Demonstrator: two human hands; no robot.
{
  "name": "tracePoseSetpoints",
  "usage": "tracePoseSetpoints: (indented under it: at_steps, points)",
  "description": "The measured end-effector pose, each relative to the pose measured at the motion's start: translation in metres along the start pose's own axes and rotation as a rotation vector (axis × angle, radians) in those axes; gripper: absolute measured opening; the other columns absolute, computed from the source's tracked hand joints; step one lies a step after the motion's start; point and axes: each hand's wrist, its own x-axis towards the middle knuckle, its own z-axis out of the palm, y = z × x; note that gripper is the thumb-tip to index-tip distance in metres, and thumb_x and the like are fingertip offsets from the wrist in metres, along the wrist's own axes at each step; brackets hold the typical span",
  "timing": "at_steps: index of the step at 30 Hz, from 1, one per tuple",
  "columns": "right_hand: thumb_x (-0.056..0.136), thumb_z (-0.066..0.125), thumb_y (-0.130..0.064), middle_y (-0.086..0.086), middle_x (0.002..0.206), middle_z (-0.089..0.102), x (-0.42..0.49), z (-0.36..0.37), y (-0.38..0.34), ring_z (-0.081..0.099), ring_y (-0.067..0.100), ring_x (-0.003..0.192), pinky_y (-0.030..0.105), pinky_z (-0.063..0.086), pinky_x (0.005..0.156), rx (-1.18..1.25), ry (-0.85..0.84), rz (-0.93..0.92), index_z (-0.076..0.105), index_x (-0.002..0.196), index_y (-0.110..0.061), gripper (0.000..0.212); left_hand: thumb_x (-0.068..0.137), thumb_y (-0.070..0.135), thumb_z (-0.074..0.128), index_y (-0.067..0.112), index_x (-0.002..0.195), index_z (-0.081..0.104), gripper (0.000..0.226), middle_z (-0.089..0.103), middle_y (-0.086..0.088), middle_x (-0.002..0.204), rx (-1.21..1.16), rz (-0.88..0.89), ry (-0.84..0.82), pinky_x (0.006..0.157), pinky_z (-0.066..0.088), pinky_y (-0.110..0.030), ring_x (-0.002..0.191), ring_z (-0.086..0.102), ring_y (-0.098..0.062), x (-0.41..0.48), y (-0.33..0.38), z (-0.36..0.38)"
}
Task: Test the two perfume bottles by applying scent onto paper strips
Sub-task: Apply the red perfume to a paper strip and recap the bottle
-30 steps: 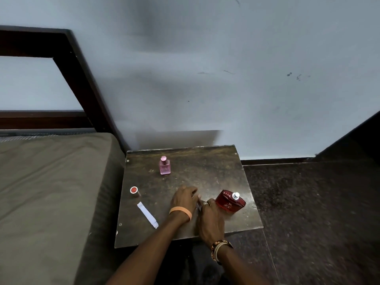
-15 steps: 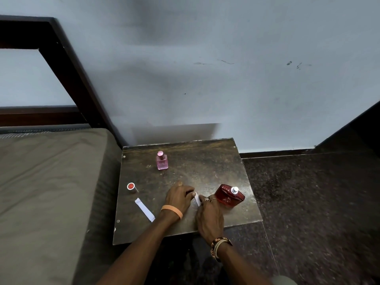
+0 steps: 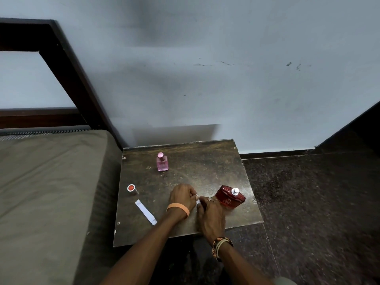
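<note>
White strip (image 3: 197, 199) pinched between left hand (image 3: 182, 197) and right hand (image 3: 210, 217).

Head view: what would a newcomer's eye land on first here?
The left hand and right hand meet at the table near its front, pinching a small white strip between them. Just right of them sits an uncapped red bottle; a capped pink bottle stands at the far left, a red cap and spare strip nearer.

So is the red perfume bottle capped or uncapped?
Uncapped: the red bottle shows a bare silver sprayer; a red cap stands apart.
</note>
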Motion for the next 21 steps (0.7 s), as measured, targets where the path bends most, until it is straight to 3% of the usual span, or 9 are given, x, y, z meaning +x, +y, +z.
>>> tracePoseSetpoints:
  at_steps: [9,14,18,21]
  points:
    - [0.093,0.056,-0.025,0.001,0.110,0.067,0.003,0.001,-0.001,0.059,0.017,0.104,0.026,0.045,0.083,0.067,-0.011,0.011,0.065,0.118,-0.021,0.027,0.086,0.018,0.061,0.014,0.085,0.073,0.013,0.072,-0.008,0.094,0.055,0.004,-0.067,0.078,0.050,-0.030,0.088,0.066,-0.022,0.004,0.000,0.003]
    - [0.092,0.059,-0.022,0.001,0.115,0.066,0.005,0.000,-0.003,0.059,0.018,0.110,0.029,0.047,0.091,0.063,-0.028,0.040,0.064,0.122,-0.019,0.030,0.089,0.023,0.061,0.014,0.110,0.065,0.024,0.064,-0.008,0.108,0.083,0.071,0.034,0.086,0.045,-0.032,0.103,0.059,-0.024,-0.001,-0.010,0.005]
    - [0.089,0.064,-0.022,-0.001,0.109,0.068,0.007,0.000,-0.003,0.061,0.017,0.104,0.030,0.049,0.086,0.056,-0.012,0.074,0.066,0.113,-0.021,0.024,0.091,0.027,0.056,0.017,0.096,0.071,0.019,0.065,-0.008,0.101,0.128,0.154,0.059,0.074,0.038,-0.024,0.094,0.060,-0.022,-0.002,-0.014,0.004]
    - [0.088,0.065,-0.021,-0.002,0.107,0.068,0.008,0.000,-0.003,0.062,0.015,0.102,0.030,0.050,0.083,0.061,-0.010,0.078,0.067,0.111,-0.021,0.022,0.094,0.026,0.050,0.018,0.096,0.064,0.017,0.061,-0.006,0.105,0.153,0.147,0.041,0.079,0.040,-0.027,0.095,0.057,-0.021,0.000,-0.015,0.007]
